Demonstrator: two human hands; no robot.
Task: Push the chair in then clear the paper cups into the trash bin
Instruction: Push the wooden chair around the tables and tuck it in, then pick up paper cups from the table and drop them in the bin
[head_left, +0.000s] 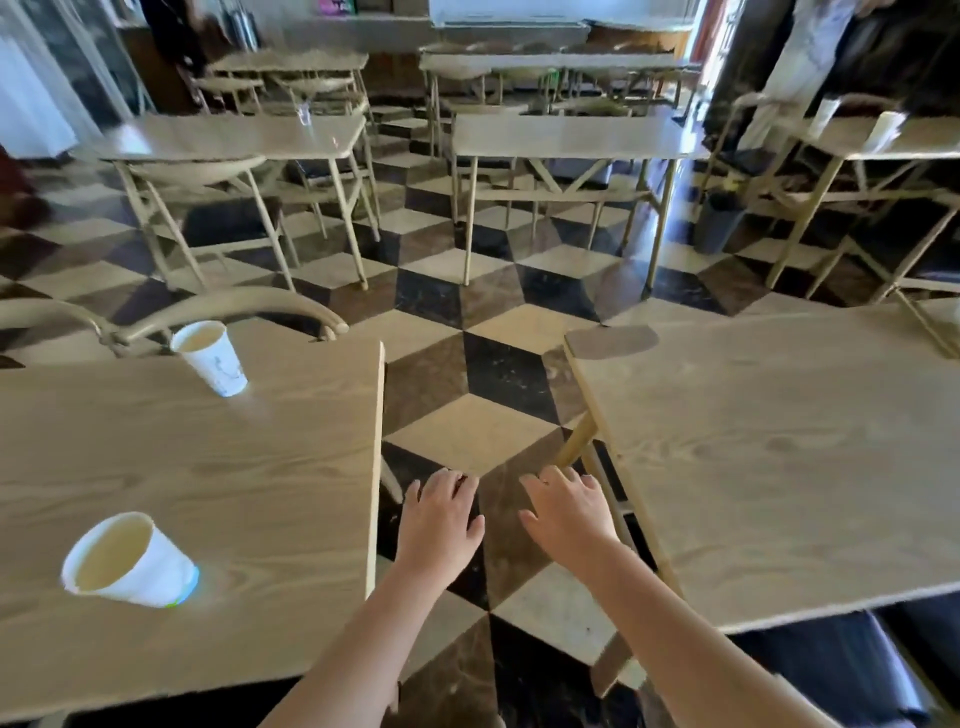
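Observation:
Two white paper cups stand on the wooden table (291, 467) at my left: one near cup (130, 561) at the front left, one far cup (210, 358) by the table's back edge. A wooden chair (171, 317) shows its curved backrest just behind that table. My left hand (441, 525) and my right hand (569, 514) hover side by side over the aisle floor between the two near tables, fingers spread, holding nothing. A dark trash bin (719, 221) stands on the floor at the far right.
A second wooden table (779, 467) lies at my right, a dark seat (841, 670) under its near edge. More tables and chairs fill the room ahead. Two more cups (885, 130) sit on a far right table. The floor is checkered tile.

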